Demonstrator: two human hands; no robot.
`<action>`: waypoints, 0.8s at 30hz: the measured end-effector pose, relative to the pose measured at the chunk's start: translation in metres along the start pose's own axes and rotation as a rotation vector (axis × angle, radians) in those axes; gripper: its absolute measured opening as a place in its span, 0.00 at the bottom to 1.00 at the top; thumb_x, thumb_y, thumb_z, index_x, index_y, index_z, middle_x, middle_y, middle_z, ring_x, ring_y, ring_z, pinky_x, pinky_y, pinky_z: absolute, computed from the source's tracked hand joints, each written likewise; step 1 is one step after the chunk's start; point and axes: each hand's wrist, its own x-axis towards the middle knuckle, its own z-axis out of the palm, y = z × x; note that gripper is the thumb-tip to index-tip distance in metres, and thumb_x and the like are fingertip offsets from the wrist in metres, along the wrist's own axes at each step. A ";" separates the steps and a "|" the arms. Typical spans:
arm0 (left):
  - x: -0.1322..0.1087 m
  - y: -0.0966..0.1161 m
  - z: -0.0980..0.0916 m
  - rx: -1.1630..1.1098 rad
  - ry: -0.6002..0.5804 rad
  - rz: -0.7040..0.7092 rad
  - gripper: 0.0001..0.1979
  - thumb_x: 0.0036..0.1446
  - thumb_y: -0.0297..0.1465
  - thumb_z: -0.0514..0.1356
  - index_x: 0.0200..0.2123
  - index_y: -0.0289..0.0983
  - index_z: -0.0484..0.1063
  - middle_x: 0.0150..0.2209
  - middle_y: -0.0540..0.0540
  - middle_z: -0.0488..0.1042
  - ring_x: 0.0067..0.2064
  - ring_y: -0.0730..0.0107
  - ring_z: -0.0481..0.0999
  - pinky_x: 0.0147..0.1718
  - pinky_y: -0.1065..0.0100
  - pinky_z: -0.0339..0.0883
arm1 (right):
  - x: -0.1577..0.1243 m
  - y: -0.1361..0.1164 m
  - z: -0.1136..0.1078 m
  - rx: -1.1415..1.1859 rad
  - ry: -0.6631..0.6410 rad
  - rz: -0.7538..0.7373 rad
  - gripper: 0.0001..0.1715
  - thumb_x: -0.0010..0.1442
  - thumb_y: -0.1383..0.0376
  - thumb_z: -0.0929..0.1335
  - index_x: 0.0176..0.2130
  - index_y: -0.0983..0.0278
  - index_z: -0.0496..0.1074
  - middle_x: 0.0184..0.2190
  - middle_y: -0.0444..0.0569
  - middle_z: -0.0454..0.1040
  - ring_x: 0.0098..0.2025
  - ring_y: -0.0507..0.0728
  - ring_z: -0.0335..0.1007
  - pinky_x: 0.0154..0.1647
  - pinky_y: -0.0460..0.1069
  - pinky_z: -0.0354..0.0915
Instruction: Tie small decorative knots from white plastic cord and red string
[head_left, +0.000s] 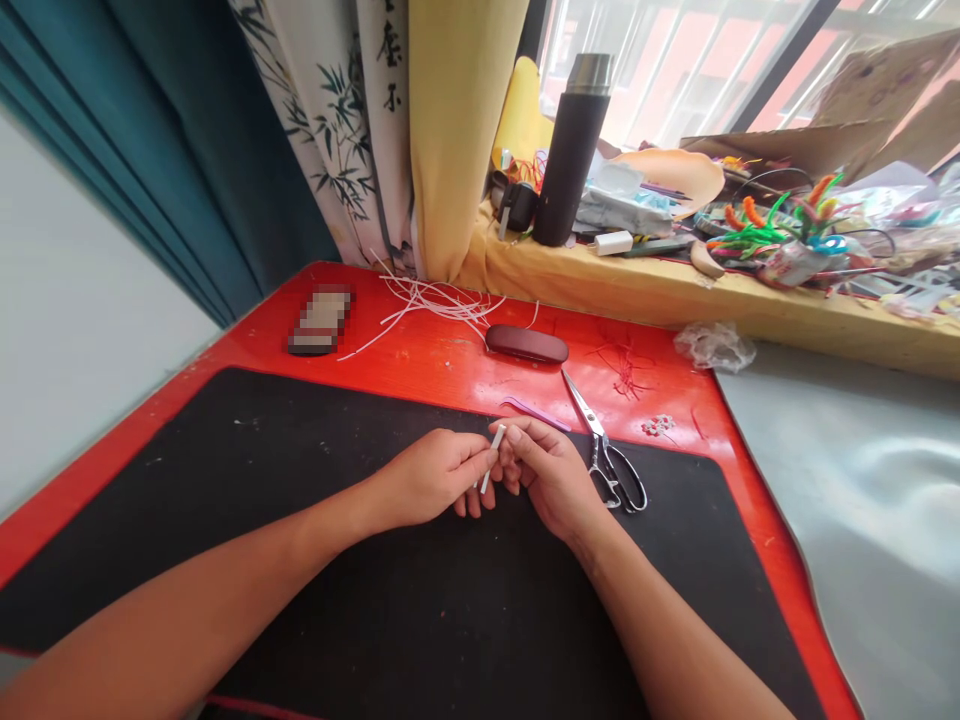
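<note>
Above the black mat (480,620) my two hands meet around a short, narrow white strip (493,458). My left hand (435,475) pinches it between thumb and fingers. From the other side, the thumb and fingers of my right hand (551,475) close on the strip's upper end. Part of the strip is hidden behind the fingers. Just beyond my right hand lie silver scissors (596,425), blades pointing away, and a thin purple tool (538,413). A loose tangle of long white strips (435,300) rests farther back on the red table (405,360).
A maroon glasses case (527,344), a blurred-out phone-like object (321,320), red thread scraps (626,370) and a crumpled plastic bag (715,347) lie along the back. On the cluttered windowsill stands a black thermos (572,160). A grey sheet (862,480) covers the right side.
</note>
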 end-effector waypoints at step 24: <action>0.001 -0.004 0.000 -0.123 -0.110 -0.003 0.19 0.71 0.45 0.55 0.38 0.35 0.71 0.30 0.43 0.80 0.27 0.67 0.80 0.25 0.70 0.73 | 0.000 -0.003 0.000 0.002 -0.027 0.041 0.19 0.56 0.52 0.81 0.34 0.64 0.79 0.21 0.40 0.69 0.22 0.50 0.69 0.21 0.44 0.57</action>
